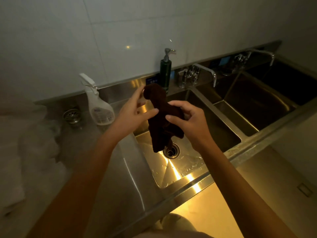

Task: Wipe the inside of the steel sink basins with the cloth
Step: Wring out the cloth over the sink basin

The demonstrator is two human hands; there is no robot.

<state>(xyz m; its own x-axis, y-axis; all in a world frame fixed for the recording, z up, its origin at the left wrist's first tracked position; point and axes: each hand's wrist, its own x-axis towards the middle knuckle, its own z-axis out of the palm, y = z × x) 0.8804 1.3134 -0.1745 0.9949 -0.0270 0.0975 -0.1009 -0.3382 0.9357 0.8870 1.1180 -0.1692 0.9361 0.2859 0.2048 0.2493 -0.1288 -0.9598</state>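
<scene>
A dark brown cloth (pixel 161 121) hangs bunched between both hands above the left steel basin (pixel 171 169). My left hand (pixel 132 109) holds its upper end, thumb and fingers against the fabric. My right hand (pixel 187 117) grips the cloth's middle with curled fingers. The cloth's lower end dangles just over the round drain (pixel 172 151). Water glistens on the basin floor. Two more basins, the middle one (pixel 248 107) and the far right one (pixel 288 83), lie to the right.
A white spray bottle (pixel 99 103) and a loose drain strainer (pixel 72 115) stand on the steel counter at left. A dark pump bottle (pixel 165 73) stands behind the basin. Two faucets (pixel 202 73) (pixel 257 55) reach over the basins. White plastic bags (pixel 25 143) lie far left.
</scene>
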